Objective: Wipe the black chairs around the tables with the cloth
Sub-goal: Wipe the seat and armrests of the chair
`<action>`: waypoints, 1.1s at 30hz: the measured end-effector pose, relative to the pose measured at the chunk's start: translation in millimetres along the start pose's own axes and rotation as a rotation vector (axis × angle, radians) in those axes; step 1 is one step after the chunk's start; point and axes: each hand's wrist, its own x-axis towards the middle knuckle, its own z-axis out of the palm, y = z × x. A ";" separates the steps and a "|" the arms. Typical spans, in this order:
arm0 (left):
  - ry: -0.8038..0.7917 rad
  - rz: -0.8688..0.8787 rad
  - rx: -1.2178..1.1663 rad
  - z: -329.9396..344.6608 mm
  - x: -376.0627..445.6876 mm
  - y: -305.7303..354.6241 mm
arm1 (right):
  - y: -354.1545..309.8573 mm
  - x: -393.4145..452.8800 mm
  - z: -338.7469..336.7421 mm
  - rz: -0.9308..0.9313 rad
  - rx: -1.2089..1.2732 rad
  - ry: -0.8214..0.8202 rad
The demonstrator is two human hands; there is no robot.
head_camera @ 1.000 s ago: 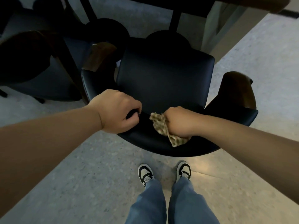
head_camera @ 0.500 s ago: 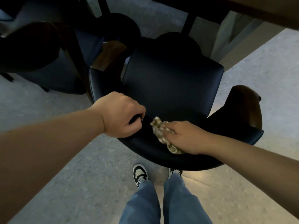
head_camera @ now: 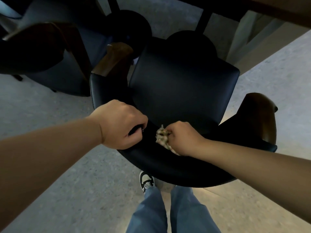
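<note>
On chair (head_camera: 181, 91) back rim, left hand (head_camera: 120, 125) gripping, right hand (head_camera: 183, 137) clutching cloth (head_camera: 161, 136)

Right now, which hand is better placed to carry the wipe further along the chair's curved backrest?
Right. The right hand grips the cloth, bunched against the black chair backrest rim. The left hand grips that rim beside it, apparently steadying the chair.
</note>
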 end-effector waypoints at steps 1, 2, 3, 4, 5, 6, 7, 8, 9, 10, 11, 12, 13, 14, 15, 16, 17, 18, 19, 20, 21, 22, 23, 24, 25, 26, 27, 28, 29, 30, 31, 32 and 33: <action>0.000 -0.002 0.001 -0.1 -0.3 0.0 | 1.1 6.0 1.8 0.004 0.014 0.013; -0.002 -0.003 0.002 -0.2 -0.4 0.1 | 1.9 13.0 3.8 0.010 0.020 0.028; -0.004 -0.003 0.002 -0.4 0.0 0.3 | 3.1 20.1 5.9 0.018 0.017 0.041; -0.005 -0.004 0.001 -0.3 0.0 0.9 | 3.9 26.0 8.1 0.029 0.011 0.049; -0.004 -0.003 0.000 -0.1 0.0 1.4 | 5.0 30.8 10.2 0.042 0.012 0.053; -0.002 -0.002 -0.001 0.1 0.2 1.9 | 6.2 34.6 11.3 0.050 0.014 0.046; 0.002 -0.002 -0.004 0.0 0.2 2.2 | 7.2 36.6 11.3 0.051 0.013 0.029; 0.004 -0.001 -0.007 -0.4 0.2 2.5 | 7.8 37.2 10.1 0.042 0.015 0.007; 0.006 0.000 -0.010 -0.7 0.4 2.6 | 9.1 36.3 7.6 0.031 0.030 -0.022; 0.010 0.001 -0.011 -0.7 0.2 2.7 | 11.5 33.4 4.6 0.025 0.067 -0.065; 0.015 0.001 -0.010 -0.4 0.1 2.4 | 14.3 28.9 1.3 0.017 0.114 -0.115; 0.019 0.000 -0.010 -0.1 -0.2 2.0 | 17.1 22.9 -1.5 -0.009 0.138 -0.160; 0.020 -0.001 -0.012 0.1 -0.5 1.9 | 20.5 16.7 -3.4 -0.061 0.121 -0.196; 0.018 0.000 -0.015 0.0 -0.5 2.1 | 24.3 11.4 -4.6 -0.117 0.083 -0.211; 0.017 0.002 -0.017 0.0 -0.3 2.2 | 27.7 7.3 -5.4 -0.164 0.052 -0.204; 0.017 0.004 -0.016 0.3 -0.4 2.4 | 30.0 4.5 -5.9 -0.197 0.036 -0.189; 0.019 0.006 -0.014 0.5 -0.5 2.0 | 31.7 3.9 -6.6 -0.218 0.034 -0.175; 0.021 0.005 -0.014 0.7 -0.6 1.6 | 33.2 5.5 -7.0 -0.228 0.037 -0.164; 0.022 0.004 -0.015 0.7 -0.6 1.4 | 33.9 7.5 -7.2 -0.226 0.037 -0.156; 0.023 0.004 -0.017 0.6 -0.7 1.2 | 34.4 9.4 -7.0 -0.214 0.037 -0.148; 0.022 0.004 -0.018 0.7 -0.8 0.8 | 35.2 11.6 -6.6 -0.194 0.044 -0.136; 0.022 0.005 -0.018 0.8 -1.0 0.7 | 35.9 14.1 -5.7 -0.174 0.057 -0.118; 0.023 0.005 -0.018 0.8 -1.1 0.7 | 36.0 17.3 -4.5 -0.154 0.067 -0.098; 0.023 0.003 -0.016 0.7 -1.1 0.6 | 35.0 22.0 -3.2 -0.131 0.070 -0.086; 0.022 0.002 -0.013 0.7 -1.0 0.7 | 33.0 28.1 -1.4 -0.107 0.061 -0.087; 0.022 0.001 -0.010 0.8 -0.7 1.0 | 30.9 37.3 1.0 -0.076 0.039 -0.098; 0.021 0.000 -0.008 0.5 -0.5 1.3 | 28.4 48.3 3.8 -0.035 0.009 -0.114; 0.022 0.001 -0.007 0.1 -0.2 1.5 | 25.9 60.1 7.4 0.023 -0.008 -0.127; 0.023 0.001 -0.006 -0.1 -0.2 1.3 | 24.1 71.4 11.9 0.090 0.008 -0.134; 0.025 -0.001 -0.004 -0.2 -0.4 1.0 | 22.5 81.9 16.5 0.161 0.066 -0.140; 0.026 -0.006 -0.002 0.3 -0.7 1.1 | 21.4 89.3 20.2 0.223 0.144 -0.146; 0.027 -0.009 0.000 1.1 -1.1 1.3 | 21.5 93.9 22.9 0.254 0.196 -0.142; 0.025 -0.008 0.003 1.6 -1.3 1.3 | 21.9 95.4 23.5 0.257 0.212 -0.137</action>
